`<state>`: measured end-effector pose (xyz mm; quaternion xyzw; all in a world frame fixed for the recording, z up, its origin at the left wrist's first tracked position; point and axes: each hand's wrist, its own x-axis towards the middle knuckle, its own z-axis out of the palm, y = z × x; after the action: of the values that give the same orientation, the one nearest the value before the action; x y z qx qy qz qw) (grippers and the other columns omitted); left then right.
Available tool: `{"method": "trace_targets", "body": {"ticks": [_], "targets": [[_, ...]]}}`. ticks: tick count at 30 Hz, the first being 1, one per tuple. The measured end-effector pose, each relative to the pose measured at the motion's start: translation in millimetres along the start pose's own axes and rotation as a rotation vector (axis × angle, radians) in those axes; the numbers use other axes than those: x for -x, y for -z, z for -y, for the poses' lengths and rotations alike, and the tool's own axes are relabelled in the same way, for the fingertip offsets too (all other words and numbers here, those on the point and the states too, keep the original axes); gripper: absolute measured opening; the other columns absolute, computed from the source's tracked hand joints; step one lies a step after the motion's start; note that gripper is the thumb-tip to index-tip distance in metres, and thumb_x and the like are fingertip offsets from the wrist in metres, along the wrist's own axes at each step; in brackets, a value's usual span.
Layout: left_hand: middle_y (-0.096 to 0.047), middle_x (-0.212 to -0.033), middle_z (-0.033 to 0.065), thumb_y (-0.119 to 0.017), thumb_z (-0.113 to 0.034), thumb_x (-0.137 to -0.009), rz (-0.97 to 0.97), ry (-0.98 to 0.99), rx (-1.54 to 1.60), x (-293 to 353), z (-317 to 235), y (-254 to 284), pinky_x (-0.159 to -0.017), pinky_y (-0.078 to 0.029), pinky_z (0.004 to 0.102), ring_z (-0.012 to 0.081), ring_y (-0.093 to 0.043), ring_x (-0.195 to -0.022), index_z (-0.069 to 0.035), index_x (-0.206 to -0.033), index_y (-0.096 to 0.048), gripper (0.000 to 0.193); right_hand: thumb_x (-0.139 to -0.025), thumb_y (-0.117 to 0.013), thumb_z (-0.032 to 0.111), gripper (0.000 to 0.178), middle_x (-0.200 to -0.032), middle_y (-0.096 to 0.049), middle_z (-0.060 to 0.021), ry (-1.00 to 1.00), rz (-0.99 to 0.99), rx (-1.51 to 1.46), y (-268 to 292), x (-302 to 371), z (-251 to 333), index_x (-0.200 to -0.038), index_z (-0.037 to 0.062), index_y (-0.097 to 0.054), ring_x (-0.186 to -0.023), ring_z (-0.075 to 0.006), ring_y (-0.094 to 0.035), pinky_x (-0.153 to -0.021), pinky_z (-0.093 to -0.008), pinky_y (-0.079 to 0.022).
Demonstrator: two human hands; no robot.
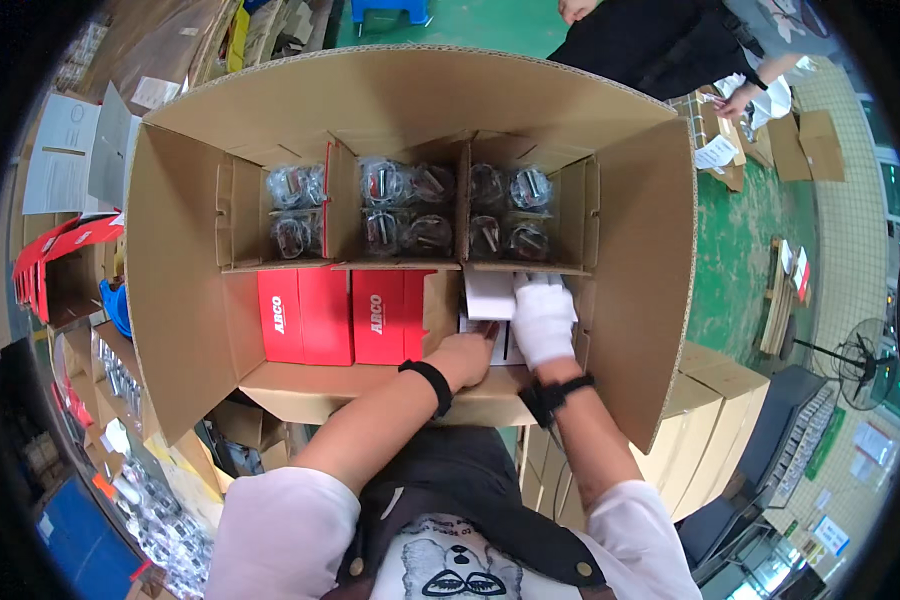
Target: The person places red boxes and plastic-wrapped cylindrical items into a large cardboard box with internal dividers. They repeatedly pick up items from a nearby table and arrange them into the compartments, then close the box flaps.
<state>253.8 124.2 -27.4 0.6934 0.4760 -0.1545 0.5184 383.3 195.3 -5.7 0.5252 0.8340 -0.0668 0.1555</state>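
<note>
A large open cardboard carton lies in front of me. At the front right of its inside is a white box. My right hand, in a white glove, is closed at its right edge. My left hand, bare, reaches in just below it with fingers bent together; what they hold, if anything, is hidden. Under the fingers shows another white surface with a dark slit. Left of my hands stand red boxes and more red boxes. Clear-wrapped round parts fill the far compartments.
Cardboard dividers split the carton, and its flaps stand out on the sides. Cartons are stacked at right. Red packaging and wrapped metal parts lie at left. Another person's hand is at far right, near a fan.
</note>
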Motion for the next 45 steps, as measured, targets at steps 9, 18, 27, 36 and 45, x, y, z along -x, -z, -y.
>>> {"method": "trace_targets", "body": {"ticks": [9, 18, 27, 36, 45], "targets": [[-0.008, -0.158, 0.0192, -0.05, -0.015, -0.088, 0.041, -0.032, -0.118, -19.6, 15.5, -17.2, -0.099, -0.044, 0.0433, 0.0338, -0.055, -0.119, 0.001, -0.151, -0.011, 0.075, -0.069, -0.065, 0.007, 0.03, -0.09, -0.065, -0.0182, 0.194, -0.325, -0.306, 3.1, -19.0, -14.6, -0.099, 0.0034, -0.063, -0.086, -0.0368, -0.062, -0.08, -0.043, -0.05], [-0.011, -0.158, 0.0174, -0.045, -0.008, -0.088, 0.008, -0.053, -0.118, -7.0, 12.1, -23.0, -0.096, -0.046, 0.0439, 0.0339, -0.057, -0.116, 0.0, -0.15, -0.016, 0.069, -0.082, -0.061, 0.015, 0.025, -0.099, -0.064, -0.0175, 0.024, -0.117, -0.239, -14.8, 15.3, -12.6, -0.107, 0.0163, -0.066, -0.083, -0.0365, -0.065, -0.072, -0.0457, -0.055], [-0.007, -0.158, 0.0198, -0.048, -0.008, -0.086, -0.174, 0.03, -0.211, 9.5, -2.4, -19.2, -0.075, -0.056, 0.0421, 0.0292, -0.068, -0.093, 0.003, -0.149, -0.02, 0.07, -0.079, -0.065, 0.015, 0.027, -0.103, -0.063, -0.0196, -0.072, 0.16, -0.436, -42.4, 12.9, -7.8, -0.105, 0.0065, -0.066, -0.094, -0.0384, -0.062, -0.083, -0.046, -0.051], [0.001, -0.159, 0.0177, -0.045, -0.009, -0.087, 0.026, 0.189, -0.116, -15.0, -6.0, -7.7, -0.094, -0.049, 0.0397, 0.0289, -0.059, -0.116, 0.001, -0.151, -0.011, 0.074, -0.082, -0.061, 0.013, 0.051, -0.111, -0.058, -0.0264, -0.51, -0.501, -0.37, 24.3, 64.4, 2.3, -0.127, -0.0056, -0.046, -0.096, -0.0379, -0.06, -0.085, -0.0433, -0.05], [-0.049, -0.137, 0.0195, -0.031, -0.056, -0.099, -0.461, 0.115, 1.428, -42.0, -30.9, -17.5, -0.108, -0.033, 0.0387, 0.031, -0.045, -0.128, 0.001, -0.138, -0.04, 0.07, -0.08, -0.067, 0.043, 0.076, -0.115, -0.058, -0.0287, -0.52, 0.193, -0.784, -35.0, 32.4, -20.9, -0.138, 0.0004, -0.043, -0.107, -0.0406, -0.057, -0.093, -0.0439, -0.047]]}}
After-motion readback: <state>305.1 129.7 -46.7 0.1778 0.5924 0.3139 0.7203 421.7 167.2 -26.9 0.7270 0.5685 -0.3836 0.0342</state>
